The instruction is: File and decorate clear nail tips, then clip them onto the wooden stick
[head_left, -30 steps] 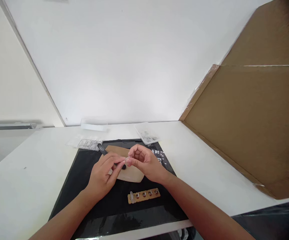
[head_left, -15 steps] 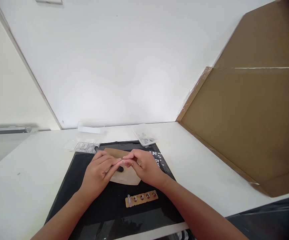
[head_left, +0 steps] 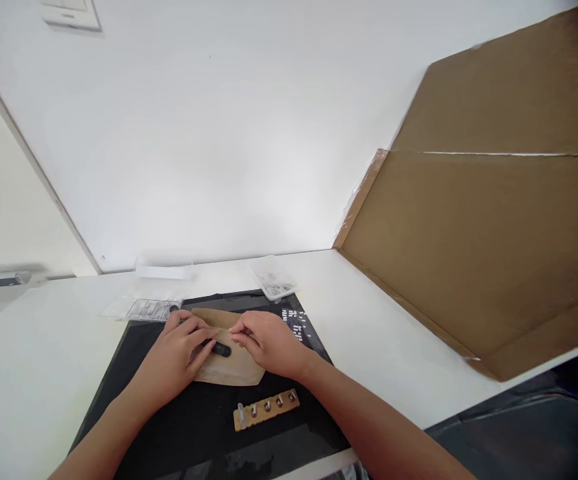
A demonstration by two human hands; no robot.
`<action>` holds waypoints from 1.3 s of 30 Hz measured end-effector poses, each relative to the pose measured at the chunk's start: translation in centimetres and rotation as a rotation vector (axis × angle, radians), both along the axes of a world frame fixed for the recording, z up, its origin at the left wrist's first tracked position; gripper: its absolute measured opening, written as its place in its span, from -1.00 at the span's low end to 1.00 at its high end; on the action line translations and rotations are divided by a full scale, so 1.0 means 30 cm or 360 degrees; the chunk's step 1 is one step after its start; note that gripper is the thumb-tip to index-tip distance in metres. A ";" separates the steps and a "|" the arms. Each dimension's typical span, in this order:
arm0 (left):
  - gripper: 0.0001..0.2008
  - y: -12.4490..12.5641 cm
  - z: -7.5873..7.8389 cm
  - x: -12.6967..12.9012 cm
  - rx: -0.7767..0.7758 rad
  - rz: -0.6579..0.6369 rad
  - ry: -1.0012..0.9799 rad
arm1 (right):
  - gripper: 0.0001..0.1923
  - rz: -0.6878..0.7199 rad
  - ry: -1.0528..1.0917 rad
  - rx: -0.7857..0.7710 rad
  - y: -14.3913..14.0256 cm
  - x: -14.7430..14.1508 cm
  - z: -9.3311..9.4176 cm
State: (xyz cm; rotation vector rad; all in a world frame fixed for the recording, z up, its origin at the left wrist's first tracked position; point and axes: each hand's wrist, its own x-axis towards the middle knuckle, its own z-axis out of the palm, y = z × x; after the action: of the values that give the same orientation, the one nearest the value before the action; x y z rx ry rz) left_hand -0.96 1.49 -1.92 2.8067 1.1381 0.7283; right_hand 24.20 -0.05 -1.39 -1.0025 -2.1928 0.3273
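My left hand [head_left: 176,357] rests on a tan card-like sheet [head_left: 231,367] on a black mat [head_left: 179,420], its fingers closed around a slim black tool [head_left: 219,349] whose tip points right. My right hand [head_left: 263,343] lies next to it on the sheet, fingertips pinched together just right of the tool's tip; whatever they pinch is too small to see. A small wooden strip [head_left: 266,408] with a row of round studs and one clear peg lies on the mat in front of my hands.
A clear tray [head_left: 275,279] of small parts stands behind the mat. A clear compartment box [head_left: 139,309] and a clear lid [head_left: 163,270] lie at the back left. A large cardboard panel [head_left: 479,247] leans on the right. Small white bits [head_left: 296,323] lie on the mat.
Both hands have come down from above the sheet and now rest on it. The camera has turned to the right, so everything sits further left in view.
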 end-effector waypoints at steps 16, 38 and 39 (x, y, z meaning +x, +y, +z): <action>-0.56 0.008 0.006 -0.033 0.0037 -0.0018 0.0036 | -0.88 0.0012 0.0107 -0.0110 0.024 0.000 -0.018; -0.74 -0.021 0.022 0.015 0.0110 0.0083 0.0033 | -0.92 -0.0116 0.0094 -0.0113 0.049 0.009 -0.035; -0.74 -0.024 0.026 0.018 0.0101 0.0081 -0.0027 | -0.91 -0.0145 0.0166 -0.0131 0.047 0.008 -0.031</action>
State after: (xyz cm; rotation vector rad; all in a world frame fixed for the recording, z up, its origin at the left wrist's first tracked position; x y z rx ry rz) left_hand -0.43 0.78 -1.15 2.8263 1.2091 0.8049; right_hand 24.42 1.34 -2.31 -1.1019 -2.0472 0.4211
